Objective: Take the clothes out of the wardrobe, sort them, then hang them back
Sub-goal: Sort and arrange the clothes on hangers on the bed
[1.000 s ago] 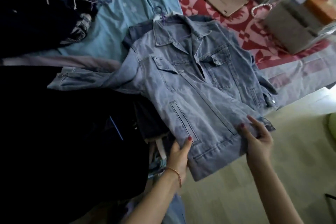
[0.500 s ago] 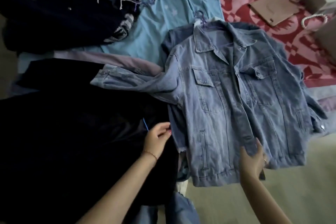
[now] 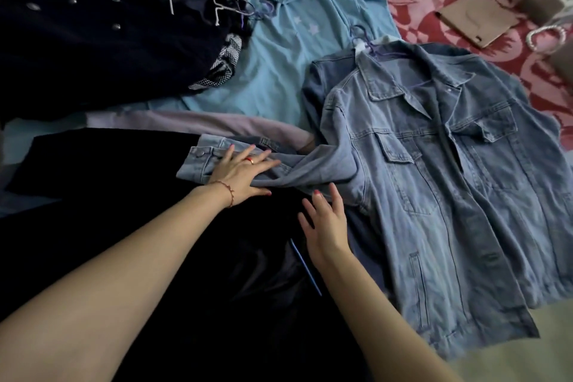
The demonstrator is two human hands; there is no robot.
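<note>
Denim lies under my left hand [image 3: 240, 174]: the sleeve [image 3: 279, 170] of the jacket [image 3: 440, 183] is stretched out to the left, and my fingers [image 3: 263, 161] rest flat and spread on it, near the cuff [image 3: 198, 161]. They press on the cloth and do not curl round it. My right hand [image 3: 325, 223] is just below the sleeve, also with straight, loose fingers, and it holds nothing; its fingertips are near the place where the sleeve meets the body of the jacket, but I cannot tell if they touch the cloth. The jacket lies face up to the right of both hands, on a purple hanger [image 3: 369, 46] whose hook shows above the collar. Under my wrists and forearms is a black garment [image 3: 173, 257], and a thin blue stick [image 3: 305, 267] lies on it just beside my right wrist. Beyond my fingertips are a lilac cloth [image 3: 192, 122], a light blue shirt [image 3: 294, 40] and, far to the left, a dark coat [image 3: 93, 28] with metal buttons.
</note>
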